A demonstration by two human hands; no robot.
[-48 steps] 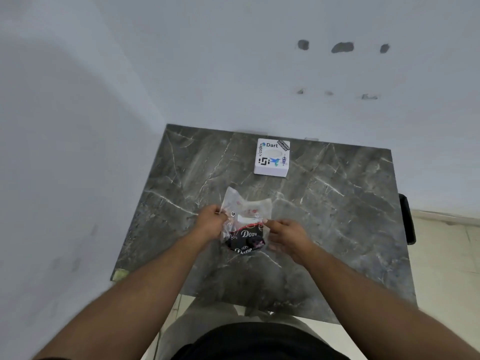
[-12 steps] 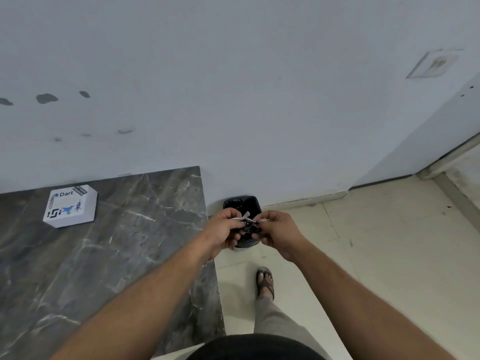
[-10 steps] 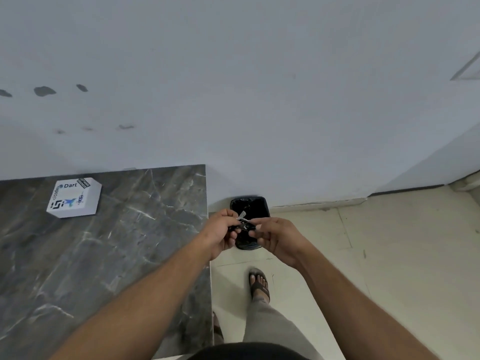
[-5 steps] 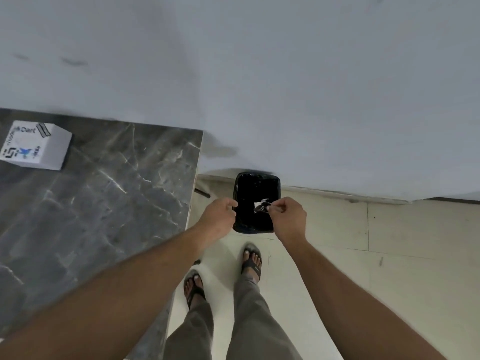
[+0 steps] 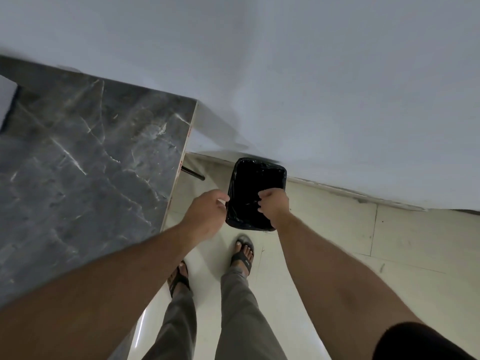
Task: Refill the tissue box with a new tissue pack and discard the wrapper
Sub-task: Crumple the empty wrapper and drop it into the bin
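A black-lined waste bin (image 5: 255,178) stands on the floor against the wall, right of the table. My right hand (image 5: 274,205) hovers over the bin's near half with its fingers curled down; no wrapper shows in it, and the dark liner behind hides any detail. My left hand (image 5: 206,213) hangs just left of the bin's rim, fingers loose and holding nothing. Only a white corner of the tissue box (image 5: 6,105) shows, at the far left edge on the table.
The dark marble table (image 5: 85,165) fills the left side, its right edge close to my left hand. My feet in sandals (image 5: 242,253) stand on pale floor tiles just before the bin. A white wall rises behind.
I turned from the table to the bin with the crumpled wrapper in both hands. My left hand has let go and moved left; my right hand has dropped lower over the bin, and the wrapper is out of sight.
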